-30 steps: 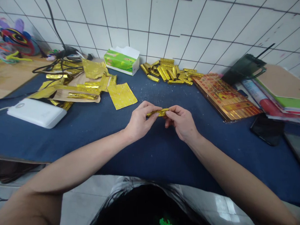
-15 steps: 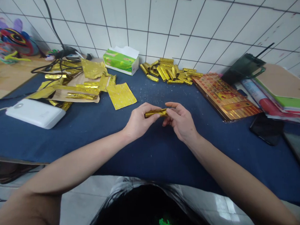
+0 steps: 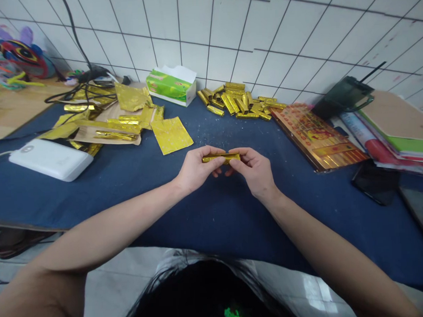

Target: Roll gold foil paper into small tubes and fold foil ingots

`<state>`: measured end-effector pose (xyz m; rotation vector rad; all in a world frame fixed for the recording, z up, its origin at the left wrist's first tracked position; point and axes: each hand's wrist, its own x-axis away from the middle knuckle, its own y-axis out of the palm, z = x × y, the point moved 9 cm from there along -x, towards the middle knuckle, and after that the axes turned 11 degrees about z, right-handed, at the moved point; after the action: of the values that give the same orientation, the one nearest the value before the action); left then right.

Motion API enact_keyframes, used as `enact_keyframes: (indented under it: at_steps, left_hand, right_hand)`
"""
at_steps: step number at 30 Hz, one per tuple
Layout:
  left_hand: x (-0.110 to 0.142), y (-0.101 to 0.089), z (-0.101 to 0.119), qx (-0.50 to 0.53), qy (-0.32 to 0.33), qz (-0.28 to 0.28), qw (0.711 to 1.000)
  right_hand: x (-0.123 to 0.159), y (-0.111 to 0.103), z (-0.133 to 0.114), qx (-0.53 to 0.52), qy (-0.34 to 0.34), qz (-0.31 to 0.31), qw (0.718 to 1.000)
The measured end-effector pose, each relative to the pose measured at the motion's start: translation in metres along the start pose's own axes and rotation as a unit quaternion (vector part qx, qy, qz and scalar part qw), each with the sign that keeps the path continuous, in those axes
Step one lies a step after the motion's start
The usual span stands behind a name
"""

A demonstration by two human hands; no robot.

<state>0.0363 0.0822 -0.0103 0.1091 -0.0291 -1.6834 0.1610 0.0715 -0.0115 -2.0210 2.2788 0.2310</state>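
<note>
Between my two hands, a rolled piece of gold foil paper (image 3: 226, 157) lies level, close above the blue cloth. My left hand (image 3: 195, 169) grips its left part, thumb in front and fingers behind. At the other end, the thumb and fingers of my right hand (image 3: 256, 169) close on the roll. A flat square sheet of gold paper (image 3: 172, 135) rests just beyond my left hand. Several finished-looking gold paper rolls (image 3: 234, 100) are heaped by the wall. More gold paper (image 3: 131, 96) lies in a loose pile at the left.
A green tissue box (image 3: 171, 85) stands against the tiled wall. Left of my hands are a white power bank (image 3: 52, 158) and black cables (image 3: 84, 84). On the right lie an orange packet (image 3: 319, 135), a dark cup (image 3: 345, 96), a phone (image 3: 375, 181) and stacked notebooks (image 3: 402, 122).
The gold paper in my hands has gone from a narrow, creased shape to a rounder, straighter roll. My right fingers have shifted along it, and the thumbs are now closer together.
</note>
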Motion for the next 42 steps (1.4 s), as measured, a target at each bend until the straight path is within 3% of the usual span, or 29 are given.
enact_keyframes:
  at_steps: [7, 15, 21, 27, 35, 42]
  left_hand:
    - [-0.001, 0.002, -0.004, 0.022, -0.022, -0.005, 0.999]
    - [0.000, 0.002, -0.005, 0.028, -0.030, -0.006, 0.999]
    - [0.000, 0.000, -0.006, 0.011, -0.028, 0.009, 0.999]
    - [0.002, -0.007, 0.010, -0.022, 0.050, 0.039, 0.998]
    - [0.003, -0.001, 0.004, -0.029, 0.016, 0.001, 0.999]
    - [0.004, 0.001, 0.006, -0.011, 0.024, -0.005, 1.000]
  right_hand:
    - [0.001, -0.004, -0.005, 0.027, -0.024, 0.030, 0.999]
    - [0.002, -0.002, 0.003, -0.015, 0.016, 0.026, 0.999]
    - [0.005, -0.005, -0.004, 0.022, -0.025, 0.051, 0.998]
    - [0.006, 0.002, 0.010, -0.009, 0.049, 0.013, 0.999]
    - [0.008, 0.000, -0.006, 0.051, -0.042, 0.024, 0.998]
    - [0.009, -0.001, -0.010, 0.054, -0.048, 0.031, 0.997]
